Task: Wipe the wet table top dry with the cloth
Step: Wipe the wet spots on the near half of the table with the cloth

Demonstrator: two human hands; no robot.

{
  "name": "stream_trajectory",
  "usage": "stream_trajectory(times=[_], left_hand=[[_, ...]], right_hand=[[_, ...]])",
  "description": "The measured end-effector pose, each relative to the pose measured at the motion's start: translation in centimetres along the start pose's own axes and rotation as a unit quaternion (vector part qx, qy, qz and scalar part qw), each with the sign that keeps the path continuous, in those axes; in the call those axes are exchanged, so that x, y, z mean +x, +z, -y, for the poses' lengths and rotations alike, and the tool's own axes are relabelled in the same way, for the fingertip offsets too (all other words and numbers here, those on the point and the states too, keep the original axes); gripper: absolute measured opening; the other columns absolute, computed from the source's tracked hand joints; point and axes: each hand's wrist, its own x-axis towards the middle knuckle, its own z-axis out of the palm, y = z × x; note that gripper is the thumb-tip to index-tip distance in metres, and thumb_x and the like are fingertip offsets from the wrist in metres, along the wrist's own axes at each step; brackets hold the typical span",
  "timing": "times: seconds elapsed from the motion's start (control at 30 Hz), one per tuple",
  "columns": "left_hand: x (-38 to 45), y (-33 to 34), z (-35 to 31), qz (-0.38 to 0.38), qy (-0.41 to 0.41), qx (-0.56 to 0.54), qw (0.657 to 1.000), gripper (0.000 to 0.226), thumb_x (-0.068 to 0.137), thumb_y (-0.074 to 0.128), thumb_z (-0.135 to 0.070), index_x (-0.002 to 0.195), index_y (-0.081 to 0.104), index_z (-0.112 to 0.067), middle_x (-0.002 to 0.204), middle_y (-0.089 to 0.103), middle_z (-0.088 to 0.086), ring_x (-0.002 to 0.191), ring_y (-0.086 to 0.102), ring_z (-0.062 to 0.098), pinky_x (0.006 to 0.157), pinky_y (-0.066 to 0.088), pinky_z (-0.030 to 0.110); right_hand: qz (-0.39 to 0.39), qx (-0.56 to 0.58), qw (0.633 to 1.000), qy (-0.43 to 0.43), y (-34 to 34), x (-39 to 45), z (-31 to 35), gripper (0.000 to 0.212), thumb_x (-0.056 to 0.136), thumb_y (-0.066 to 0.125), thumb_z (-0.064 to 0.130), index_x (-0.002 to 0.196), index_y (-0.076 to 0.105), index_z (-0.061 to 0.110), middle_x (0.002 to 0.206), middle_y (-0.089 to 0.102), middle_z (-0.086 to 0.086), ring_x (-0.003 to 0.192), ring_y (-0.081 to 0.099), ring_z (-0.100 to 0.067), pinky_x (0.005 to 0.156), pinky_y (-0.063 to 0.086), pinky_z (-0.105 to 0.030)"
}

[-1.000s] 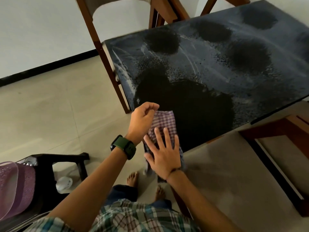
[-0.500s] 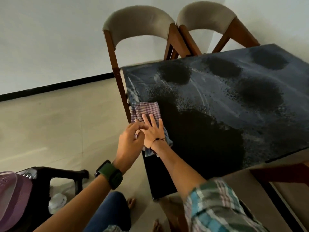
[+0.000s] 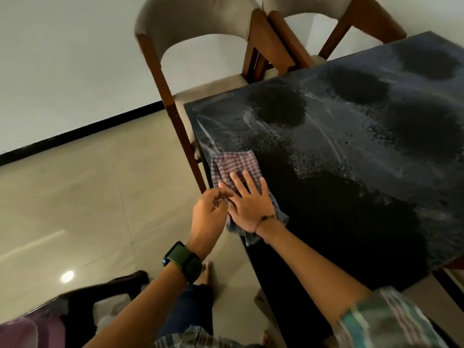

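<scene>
A checked purple-and-white cloth (image 3: pixel 236 164) lies flat on the left edge of the dark stone table top (image 3: pixel 351 151), partly hanging over the side. My right hand (image 3: pixel 251 202) presses flat on the cloth with fingers spread. My left hand (image 3: pixel 209 209), wearing a green watch, pinches the cloth's left edge just off the table. Large dark wet patches and pale streaks cover the table top.
Two wooden chairs with grey padded backs, the nearer chair (image 3: pixel 200 28) and the farther chair (image 3: pixel 326 16), stand at the table's far left end. A black chair (image 3: pixel 105 297) with a pink item sits low at the left. A beige tiled floor (image 3: pixel 88 209) spreads to the left.
Both hands and the cloth have slid from the table's near corner along its left edge, farther away. The head has lifted, bringing the chairs into view.
</scene>
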Motion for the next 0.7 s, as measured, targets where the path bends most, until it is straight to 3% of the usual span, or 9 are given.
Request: stream_trajectory(times=[0.07, 0.17, 0.27, 0.4, 0.5, 0.63, 0.7], left_hand=[[1.2, -0.8, -0.7, 0.023, 0.01, 0.021, 0.999, 0.038, 0.084, 0.041, 0.0, 0.082, 0.062, -0.032, 0.094, 0.062, -0.003, 0.077, 0.056, 0.009, 0.061, 0.043, 0.021], [4.1, -2.0, -2.0, 0.075, 0.041, 0.042, 0.995, 0.033, 0.086, 0.041, -0.001, 0.088, 0.065, -0.023, 0.096, 0.062, 0.0, 0.086, 0.058, 0.014, 0.071, 0.049, 0.026], [7.0, -3.0, -2.8, 0.114, 0.038, 0.035, 0.992, 0.027, 0.09, 0.04, -0.004, 0.093, 0.063, -0.019, 0.097, 0.063, 0.008, 0.081, 0.059, 0.021, 0.069, 0.051, 0.036], [9.7, -3.7, -2.7, 0.133, 0.035, 0.023, 0.99, 0.027, 0.092, 0.04, -0.007, 0.094, 0.061, -0.024, 0.091, 0.059, -0.002, 0.064, 0.051, 0.008, 0.052, 0.042, 0.013], [11.0, -4.3, -2.9, 0.14, 0.041, 0.01, 0.989, 0.029, 0.092, 0.041, -0.006, 0.091, 0.061, -0.028, 0.091, 0.059, -0.007, 0.066, 0.052, 0.007, 0.05, 0.041, 0.01], [12.4, -5.2, -3.2, 0.131, 0.043, 0.0, 0.99, 0.027, 0.091, 0.041, -0.006, 0.092, 0.062, -0.023, 0.09, 0.06, -0.004, 0.072, 0.055, 0.007, 0.06, 0.044, 0.019], [12.8, -5.2, -3.5, 0.131, 0.046, 0.0, 0.99, 0.027, 0.089, 0.042, -0.004, 0.092, 0.063, -0.021, 0.094, 0.062, -0.001, 0.081, 0.057, 0.011, 0.069, 0.047, 0.025]], right_hand=[[0.011, -0.022, 1.0, 0.012, -1.1, 3.4, 0.5, 0.056, 0.096, 0.027, 0.051, 0.147, 0.006, 0.041, 0.159, -0.003, 0.002, 0.145, -0.008, -0.029, 0.111, -0.006, -0.058], [-0.002, 0.0, 0.999, 0.041, -1.3, 2.9, 1.1, 0.053, 0.096, 0.027, 0.049, 0.147, 0.019, 0.036, 0.159, 0.003, 0.0, 0.145, -0.005, -0.029, 0.112, -0.003, -0.057], [-0.023, -0.009, 0.997, 0.067, 0.1, -2.9, 2.1, 0.057, 0.09, 0.031, 0.05, 0.145, 0.028, 0.034, 0.154, 0.027, -0.004, 0.142, 0.019, -0.033, 0.111, 0.015, -0.061], [-0.015, -0.04, 0.996, 0.08, 0.9, -7.6, 2.7, 0.061, 0.082, 0.037, 0.055, 0.14, 0.035, 0.035, 0.147, 0.041, -0.003, 0.135, 0.029, -0.03, 0.107, 0.01, -0.054], [-0.005, -0.021, 0.995, 0.098, 0.3, -5.2, 3.3, 0.065, 0.08, 0.039, 0.057, 0.141, 0.033, 0.035, 0.146, 0.042, -0.004, 0.134, 0.028, -0.031, 0.107, 0.01, -0.055], [0.002, -0.012, 0.995, 0.102, -1.3, 3.3, 3.5, 0.06, 0.082, 0.048, 0.053, 0.138, 0.041, 0.033, 0.148, 0.039, -0.004, 0.137, 0.033, -0.034, 0.105, 0.023, -0.062], [0.011, -0.01, 0.997, 0.08, -2.5, 8.2, 3.0, 0.057, 0.09, 0.041, 0.049, 0.143, 0.034, 0.03, 0.156, 0.021, -0.003, 0.144, 0.011, -0.032, 0.11, 0.008, -0.061]])
